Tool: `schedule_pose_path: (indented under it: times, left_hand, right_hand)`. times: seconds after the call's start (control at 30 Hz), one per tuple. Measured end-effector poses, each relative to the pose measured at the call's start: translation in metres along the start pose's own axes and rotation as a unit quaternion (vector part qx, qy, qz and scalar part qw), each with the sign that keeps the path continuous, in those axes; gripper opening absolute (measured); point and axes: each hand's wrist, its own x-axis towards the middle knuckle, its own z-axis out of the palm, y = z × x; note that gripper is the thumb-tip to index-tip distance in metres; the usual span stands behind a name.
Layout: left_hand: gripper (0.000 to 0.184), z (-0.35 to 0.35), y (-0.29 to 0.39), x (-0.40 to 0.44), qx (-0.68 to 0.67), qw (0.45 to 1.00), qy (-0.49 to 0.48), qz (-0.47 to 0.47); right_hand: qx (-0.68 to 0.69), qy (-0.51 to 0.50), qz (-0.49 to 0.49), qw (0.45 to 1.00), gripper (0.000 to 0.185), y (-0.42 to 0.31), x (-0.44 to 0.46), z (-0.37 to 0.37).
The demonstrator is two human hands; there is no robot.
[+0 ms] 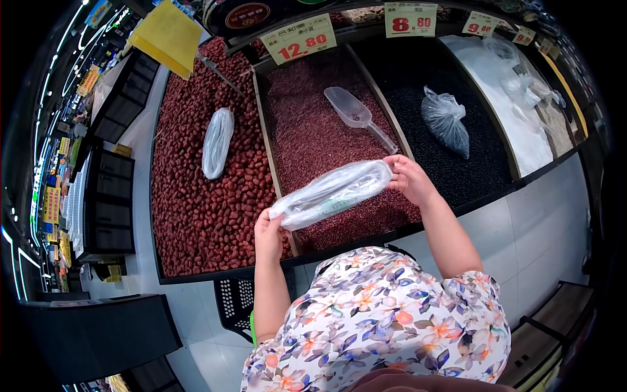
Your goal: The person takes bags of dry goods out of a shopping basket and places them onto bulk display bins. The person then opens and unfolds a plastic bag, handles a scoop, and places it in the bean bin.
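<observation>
A bundle of clear plastic bags [333, 194] is stretched between my two hands, above the bin of small red beans [297, 124]. My left hand [269, 230] pinches its left end, over the edge of the red date bin. At the other end, my right hand [408, 178] grips it between thumb and fingers. Just beyond my right hand lies a clear plastic scoop [356, 112] on the beans, its handle pointing toward me. Another rolled bundle of plastic bags [218, 144] rests on the red dates [179, 196].
Black beans [418, 85] fill the bin to the right, with a tied plastic bag [445, 121] on them. Farther right is a white-filled bin [499, 108]. Price signs [299, 40] line the back. A yellow sign [166, 38] stands over the dates. A black basket [236, 304] is below the left arm.
</observation>
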Motion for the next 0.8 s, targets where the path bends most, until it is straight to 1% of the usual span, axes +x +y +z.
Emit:
schedule_pose_path:
  times: [0.03,0.07,0.1,0.13,0.17,0.2,0.23,0.3,0.33,0.37,0.4,0.43,0.47,0.53,0.6,0.67,0.7,0.73,0.8]
  left_hand:
    - [0.017,-0.003,0.001,0.007,-0.025,1.0,0.017,0.0]
    - [0.016,-0.006,0.004,0.014,-0.051,0.998,0.033,0.0]
    - [0.02,-0.01,0.006,0.022,-0.065,0.996,0.054,-0.001]
    - [0.024,-0.011,0.009,0.03,-0.062,0.994,0.093,-0.006]
    - [0.025,-0.012,0.013,0.039,-0.062,0.993,0.104,-0.004]
    - [0.026,-0.013,0.017,0.048,-0.062,0.991,0.116,-0.002]
    - [0.026,-0.008,0.026,0.053,-0.058,0.992,0.115,0.002]
    - [0.026,-0.015,0.028,0.078,-0.052,0.99,0.129,-0.012]
    - [0.027,-0.02,0.026,0.092,-0.055,0.99,0.126,-0.016]
    - [0.027,-0.021,0.027,0.104,-0.055,0.991,0.124,-0.012]
    - [0.027,-0.021,0.029,0.115,-0.066,0.988,0.139,-0.031]
    - [0.027,-0.021,0.03,0.126,-0.076,0.984,0.154,-0.051]
    - [0.027,-0.02,0.032,0.137,-0.077,0.984,0.151,-0.047]
    - [0.026,-0.018,0.036,0.161,-0.084,0.977,0.185,-0.07]
    - [0.025,-0.016,0.039,0.185,-0.087,0.979,0.169,-0.075]
    - [0.025,-0.009,0.045,0.207,-0.11,0.978,0.156,-0.08]
    - [0.026,-0.005,0.05,0.214,-0.116,0.979,0.143,-0.091]
    - [0.035,-0.008,0.049,0.227,-0.098,0.986,0.1,-0.091]
    - [0.055,0.015,0.065,0.222,-0.117,0.985,0.02,-0.125]
  right_hand:
    - [-0.103,0.055,-0.025,0.993,0.024,0.0,0.007,-0.002]
    - [-0.204,0.11,-0.05,0.971,0.024,0.003,0.019,-0.009]
    - [-0.286,0.122,-0.104,0.945,0.028,0.014,0.038,-0.032]
    - [-0.285,0.123,-0.106,0.945,0.028,0.01,0.047,-0.032]
    - [-0.454,0.159,-0.147,0.864,0.029,0.007,0.054,-0.032]
    - [-0.605,0.19,-0.182,0.752,0.031,0.005,0.061,-0.031]
    - [-0.604,0.191,-0.184,0.751,0.031,0.004,0.07,-0.031]
    - [-0.713,0.2,-0.233,0.63,0.034,0.009,0.087,-0.034]
    - [-0.712,0.201,-0.236,0.629,0.034,0.011,0.092,-0.033]
    - [-0.759,0.197,-0.207,0.585,0.03,0.012,0.097,-0.033]
    - [-0.801,0.193,-0.176,0.538,0.027,0.013,0.103,-0.032]
    - [-0.828,0.205,-0.166,0.494,0.021,0.02,0.112,-0.039]
    - [-0.828,0.208,-0.169,0.493,0.021,0.021,0.114,-0.038]
    - [-0.849,0.227,-0.133,0.459,0.018,0.024,0.116,-0.037]
    - [-0.855,0.233,-0.125,0.447,0.019,0.024,0.116,-0.036]
    - [-0.823,0.243,-0.118,0.5,0.02,0.024,0.113,-0.034]
    - [-0.802,0.255,-0.107,0.529,0.026,0.023,0.112,-0.032]
    - [-0.803,0.258,-0.104,0.527,0.026,0.022,0.109,-0.032]
    - [-0.757,0.238,-0.133,0.594,0.033,0.023,0.1,-0.032]
